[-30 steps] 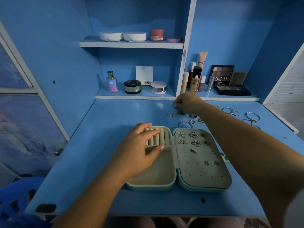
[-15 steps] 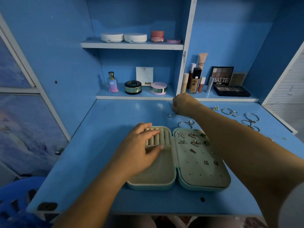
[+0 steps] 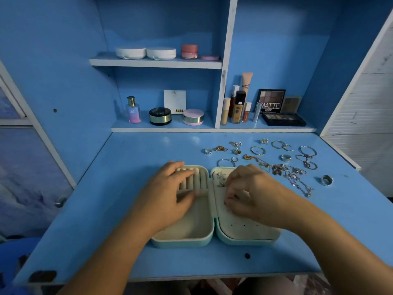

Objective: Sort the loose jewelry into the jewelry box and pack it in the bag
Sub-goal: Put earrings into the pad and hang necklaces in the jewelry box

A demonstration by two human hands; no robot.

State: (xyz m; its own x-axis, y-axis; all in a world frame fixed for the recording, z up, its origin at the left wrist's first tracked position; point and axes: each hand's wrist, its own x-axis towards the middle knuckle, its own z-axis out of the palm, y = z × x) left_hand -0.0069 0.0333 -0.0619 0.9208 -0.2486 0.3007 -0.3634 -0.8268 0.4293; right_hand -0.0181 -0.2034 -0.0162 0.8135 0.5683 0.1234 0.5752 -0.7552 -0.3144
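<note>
An open mint jewelry box [image 3: 182, 241] lies on the blue desk [image 3: 127, 188]. My left hand [image 3: 168, 194] rests flat on its cream ring rolls [image 3: 200, 177], thumb against the divider. My right hand [image 3: 253, 192] hovers over the earring panel [image 3: 244, 228], fingers curled and pinching a small piece of jewelry that is mostly hidden. A star earring [image 3: 221, 175] shows on the panel beside the fingers. Loose jewelry lies behind and right of the box: a ring [image 3: 208, 151], gold hoops [image 3: 257, 150], a silver chain [image 3: 297, 179] and a wide ring [image 3: 326, 180].
Cosmetics stand on the shelf behind the desk: a perfume bottle [image 3: 133, 110], round compacts [image 3: 160, 116], foundation bottles [image 3: 238, 107] and a dark eyeshadow palette [image 3: 284, 119]. Blue side walls close in the desk on the left and right. No bag is in view.
My right hand drew back from the loose jewelry at the far side of the desk and now sits over the earring panel. The left hand stayed on the ring rolls.
</note>
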